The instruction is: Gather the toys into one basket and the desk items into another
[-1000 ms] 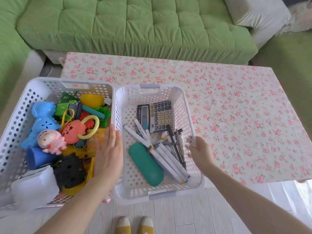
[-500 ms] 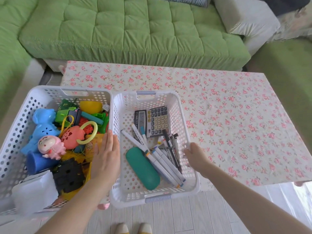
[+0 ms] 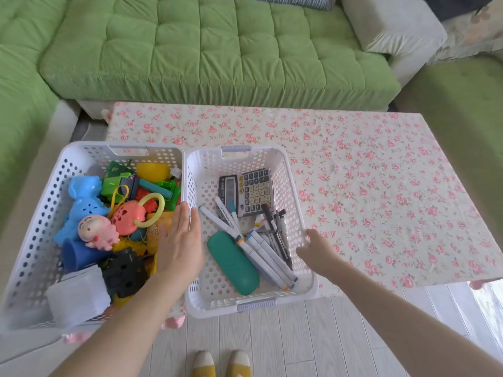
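Two white perforated baskets stand side by side at the table's near left edge. The toy basket (image 3: 119, 148) holds a blue figure (image 3: 84, 202), a pink doll (image 3: 95, 232), a black block and several other plastic toys. The desk basket (image 3: 283, 170) holds a calculator (image 3: 253, 191), a teal case (image 3: 232, 262) and several markers (image 3: 266, 254). My left hand (image 3: 181, 246) lies flat with straight fingers against the desk basket's left rim, between the two baskets. My right hand (image 3: 315, 251) grips that basket's right rim, fingers curled over it.
The table (image 3: 381, 200) wears a floral cloth, bare to the right of the baskets. Both baskets overhang its near edge. A green sofa (image 3: 217, 50) runs behind and to the left. My yellow shoes (image 3: 220, 363) stand on the pale floorboards below.
The view has tilted upward, so table and baskets sit lower in frame. Both hands keep their places on the desk basket.
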{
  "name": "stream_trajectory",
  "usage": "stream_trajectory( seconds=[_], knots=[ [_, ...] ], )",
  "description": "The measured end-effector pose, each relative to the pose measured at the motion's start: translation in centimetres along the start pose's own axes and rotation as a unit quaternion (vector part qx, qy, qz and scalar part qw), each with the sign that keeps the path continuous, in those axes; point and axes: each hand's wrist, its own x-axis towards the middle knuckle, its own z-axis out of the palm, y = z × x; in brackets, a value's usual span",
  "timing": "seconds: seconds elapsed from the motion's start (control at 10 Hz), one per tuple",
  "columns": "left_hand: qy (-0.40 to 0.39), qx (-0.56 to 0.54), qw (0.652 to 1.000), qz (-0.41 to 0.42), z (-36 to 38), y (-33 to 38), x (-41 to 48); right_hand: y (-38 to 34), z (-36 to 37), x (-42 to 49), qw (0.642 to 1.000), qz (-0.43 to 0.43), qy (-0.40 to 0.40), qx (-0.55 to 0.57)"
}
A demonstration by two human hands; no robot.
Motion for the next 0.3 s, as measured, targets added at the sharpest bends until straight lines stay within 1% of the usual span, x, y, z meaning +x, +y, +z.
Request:
stream_trajectory(
  seconds=[0.1,0.3],
  knots=[
    [0.03,-0.006,0.999,0.014,-3.2,0.6,-0.3,-0.3,-1.6,-2.5,0.998,-0.011,-0.035,-0.044],
    [0.09,-0.009,0.995,0.031,-9.4,2.0,0.4,-0.5,-3.8,-6.8,0.991,-0.02,-0.096,-0.094]
  ],
)
